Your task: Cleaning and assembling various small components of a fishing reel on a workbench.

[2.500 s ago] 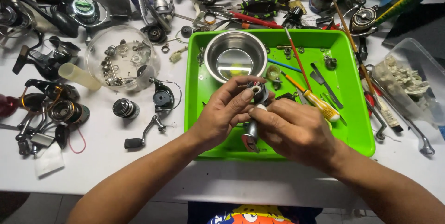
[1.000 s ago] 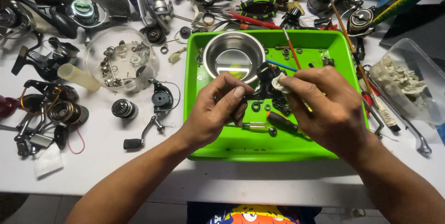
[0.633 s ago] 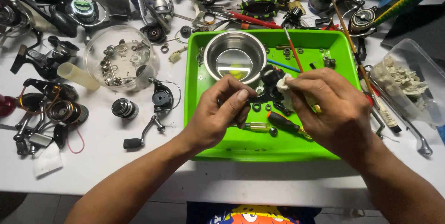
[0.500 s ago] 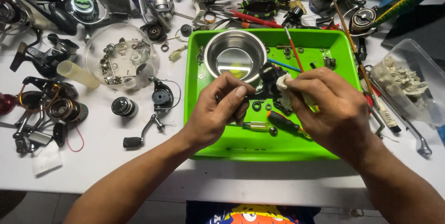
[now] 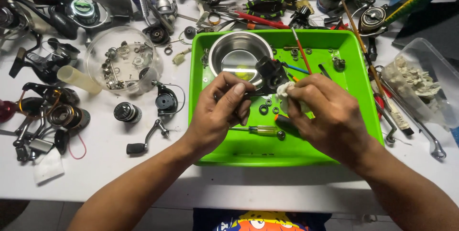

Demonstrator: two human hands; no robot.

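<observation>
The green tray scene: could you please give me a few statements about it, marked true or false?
1. The left hand holds a black reel part over the green tray. True.
2. The right hand presses a red sponge to the part. False: it holds a white cloth.
3. A metal bowl sits in the tray. True.
4. The yellow-handled screwdriver lies outside the tray. False: it lies inside, near the front edge.
</observation>
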